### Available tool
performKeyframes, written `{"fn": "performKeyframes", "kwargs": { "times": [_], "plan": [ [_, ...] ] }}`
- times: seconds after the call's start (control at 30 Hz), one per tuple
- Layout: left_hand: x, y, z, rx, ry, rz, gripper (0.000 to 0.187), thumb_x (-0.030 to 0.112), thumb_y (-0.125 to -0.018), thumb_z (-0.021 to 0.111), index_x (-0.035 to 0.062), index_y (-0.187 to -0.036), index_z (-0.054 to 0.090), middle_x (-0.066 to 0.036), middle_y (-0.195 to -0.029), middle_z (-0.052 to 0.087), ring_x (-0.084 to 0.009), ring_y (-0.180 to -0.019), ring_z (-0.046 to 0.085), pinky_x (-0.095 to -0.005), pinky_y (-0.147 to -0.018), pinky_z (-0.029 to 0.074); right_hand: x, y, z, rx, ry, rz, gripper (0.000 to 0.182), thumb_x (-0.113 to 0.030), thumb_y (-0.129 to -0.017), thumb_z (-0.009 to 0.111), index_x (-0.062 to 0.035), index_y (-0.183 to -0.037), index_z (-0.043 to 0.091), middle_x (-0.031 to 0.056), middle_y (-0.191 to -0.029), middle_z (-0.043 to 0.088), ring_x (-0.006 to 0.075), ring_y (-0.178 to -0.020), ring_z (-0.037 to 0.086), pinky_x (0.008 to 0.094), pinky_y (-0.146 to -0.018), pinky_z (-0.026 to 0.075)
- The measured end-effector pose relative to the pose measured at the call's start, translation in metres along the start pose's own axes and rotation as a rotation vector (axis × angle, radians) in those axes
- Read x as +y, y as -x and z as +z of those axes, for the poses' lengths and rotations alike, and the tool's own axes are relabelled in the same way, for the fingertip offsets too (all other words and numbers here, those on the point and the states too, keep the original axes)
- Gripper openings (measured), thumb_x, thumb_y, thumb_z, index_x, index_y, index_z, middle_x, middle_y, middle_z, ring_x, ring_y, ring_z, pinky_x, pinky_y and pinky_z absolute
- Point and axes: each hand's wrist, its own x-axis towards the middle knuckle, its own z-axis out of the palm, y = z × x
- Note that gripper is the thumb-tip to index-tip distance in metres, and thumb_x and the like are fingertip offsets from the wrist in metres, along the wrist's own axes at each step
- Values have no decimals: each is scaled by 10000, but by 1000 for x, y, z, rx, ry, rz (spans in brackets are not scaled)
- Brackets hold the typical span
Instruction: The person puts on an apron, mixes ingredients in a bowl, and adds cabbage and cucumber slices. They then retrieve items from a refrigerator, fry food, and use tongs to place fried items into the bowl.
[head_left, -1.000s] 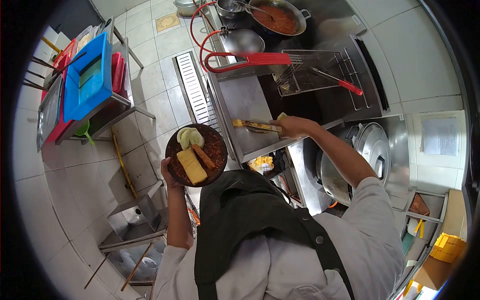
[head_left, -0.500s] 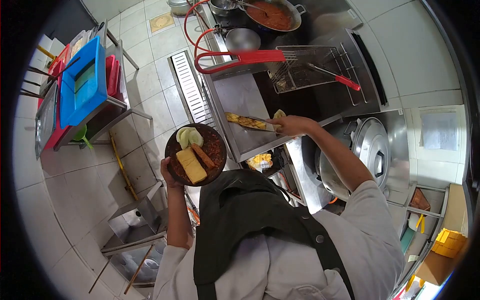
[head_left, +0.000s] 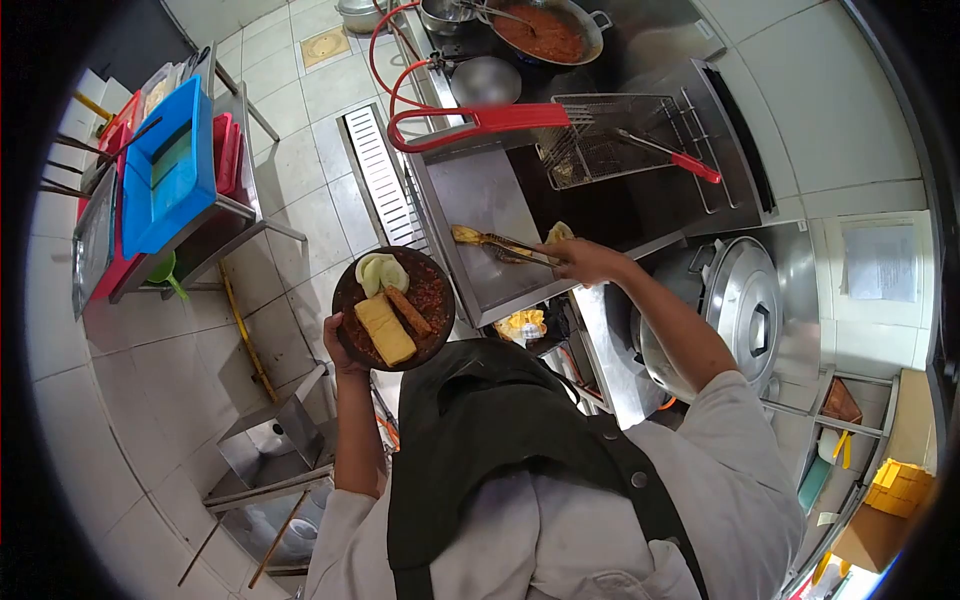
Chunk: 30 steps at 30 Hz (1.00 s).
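Observation:
My left hand [head_left: 345, 347] is wrapped around the side of a round dark dish [head_left: 442, 330]. In the dish, a yellow block of fried tofu [head_left: 385, 331], a browned strip [head_left: 408, 311] and pale green cucumber slices [head_left: 382, 272] lie on chopped red chili sauce. My right hand [head_left: 590, 262] grips metal tongs [head_left: 525, 249] whose tips point left, over a long golden fried piece [head_left: 466, 236] on the steel tray [head_left: 490, 190] of the fryer. Another pale yellow piece [head_left: 560, 233] shows just behind my right fingers.
A wire fry basket [head_left: 610, 135] with a red handle rests above the fryer, and red-handled tongs [head_left: 690, 165] lie across it. Farther back stands a pan of red sauce [head_left: 550, 35]. A large lidded pot [head_left: 745, 300] is at right, a blue tub [head_left: 170, 165] on the left rack.
My right hand has turned slightly and shifted a little right, and the tongs now lie across the fried piece, covering more of it. The dish in my left hand stays nearly still.

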Motion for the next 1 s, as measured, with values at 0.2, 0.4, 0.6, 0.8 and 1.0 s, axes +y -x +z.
{"fn": "performKeyframes", "kwargs": {
  "times": [0.2,0.4,0.6,0.8,1.0],
  "plan": [
    [1,-2,-1,31,-3,-15,491,256,-807,487,-11,-1219,516,-177,-1182,589,-316,-1052,587,-417,-939,456,20,11,17,9,-464,122,637,-49,-859,543,-233,-1430,331,19,-643,493,77,-444,433,249,-426,419],
    [0,-4,5,29,-26,-13,489,258,-813,484,-14,-1218,515,-177,-1177,591,-316,-1048,589,-421,-934,459,38,12,32,26,-653,67,631,-58,-877,540,-239,-1436,312,-9,-627,462,62,-435,411,230,-407,391],
    [-1,-7,3,-11,-45,-8,490,261,-815,495,-15,-1220,513,-180,-1177,589,-315,-1050,588,-427,-929,465,24,18,21,45,-585,149,575,-94,-915,490,-237,-1438,301,15,-654,483,74,-434,430,233,-406,411],
    [-5,-5,10,18,-8,-6,487,260,-815,496,-11,-1219,513,-181,-1176,589,-320,-1050,588,-430,-938,459,33,21,20,29,-456,123,547,-154,-932,469,-245,-1441,293,43,-691,509,101,-448,461,253,-422,446],
    [-6,-2,3,-9,31,-17,484,261,-818,485,-10,-1218,513,-180,-1178,589,-321,-1057,584,-428,-944,453,11,15,27,82,-313,140,555,-177,-899,504,-210,-1426,332,114,-746,577,141,-476,515,291,-459,482]
  ]
}}
